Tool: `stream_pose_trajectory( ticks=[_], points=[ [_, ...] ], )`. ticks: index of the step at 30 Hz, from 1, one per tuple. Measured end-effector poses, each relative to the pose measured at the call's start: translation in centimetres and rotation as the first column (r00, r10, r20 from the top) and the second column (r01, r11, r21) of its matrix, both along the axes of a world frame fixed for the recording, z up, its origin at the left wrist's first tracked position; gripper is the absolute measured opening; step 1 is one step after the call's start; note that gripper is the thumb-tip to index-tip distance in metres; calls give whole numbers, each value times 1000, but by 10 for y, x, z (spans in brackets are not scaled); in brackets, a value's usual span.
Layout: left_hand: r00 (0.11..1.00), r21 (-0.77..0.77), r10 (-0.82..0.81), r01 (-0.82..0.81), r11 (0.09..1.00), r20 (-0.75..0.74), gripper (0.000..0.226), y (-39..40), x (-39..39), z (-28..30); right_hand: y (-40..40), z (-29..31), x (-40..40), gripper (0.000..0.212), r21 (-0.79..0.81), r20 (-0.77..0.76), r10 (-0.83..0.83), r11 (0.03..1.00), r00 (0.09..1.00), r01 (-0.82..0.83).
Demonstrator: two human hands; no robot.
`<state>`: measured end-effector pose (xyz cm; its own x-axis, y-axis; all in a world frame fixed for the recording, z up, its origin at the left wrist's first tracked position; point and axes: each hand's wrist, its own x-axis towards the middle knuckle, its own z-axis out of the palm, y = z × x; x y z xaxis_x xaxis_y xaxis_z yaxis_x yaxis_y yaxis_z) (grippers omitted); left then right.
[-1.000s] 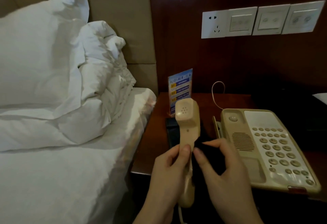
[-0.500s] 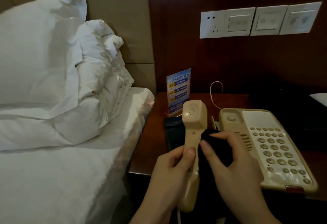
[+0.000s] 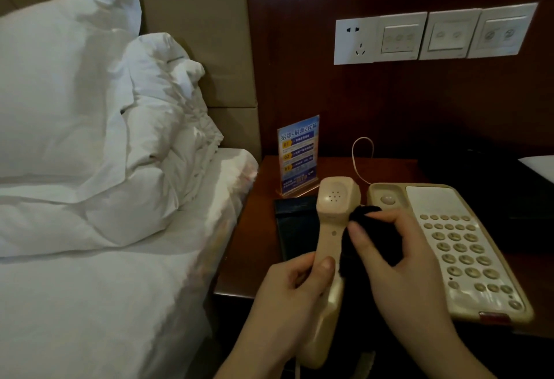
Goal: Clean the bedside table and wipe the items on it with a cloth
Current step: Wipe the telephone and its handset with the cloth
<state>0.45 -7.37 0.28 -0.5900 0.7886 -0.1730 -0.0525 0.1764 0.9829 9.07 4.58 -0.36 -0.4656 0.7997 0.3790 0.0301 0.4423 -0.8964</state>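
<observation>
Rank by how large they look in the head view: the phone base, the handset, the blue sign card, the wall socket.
1. Phone base
2. Handset, though nearer the camera and partly hidden by the left hand
3. Blue sign card
4. Wall socket, farthest away, so its true size is unsure

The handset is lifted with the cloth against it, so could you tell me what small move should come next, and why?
Probably draw the dark cloth down the handset. The right hand presses it near the earpiece while the left hand grips the middle, so the lower half looks unwiped.
</observation>
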Motion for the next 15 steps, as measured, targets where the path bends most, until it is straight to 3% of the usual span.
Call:
stream_pose_trajectory(
  ticks=[5,11,15],
  points=[
    [996,-18,-91,91,996,3,26,-1,5,2,21,17,1,9,-1,-97,-88,996,991,88],
    [999,27,29,-29,999,-16,25,1,1,1,-4,-5,1,16,-14,3,-16,1000,1000,16],
    [999,5,-43,43,999,-21,26,1,4,-1,17,11,2,10,2,-68,-52,999,996,52]
  ],
)
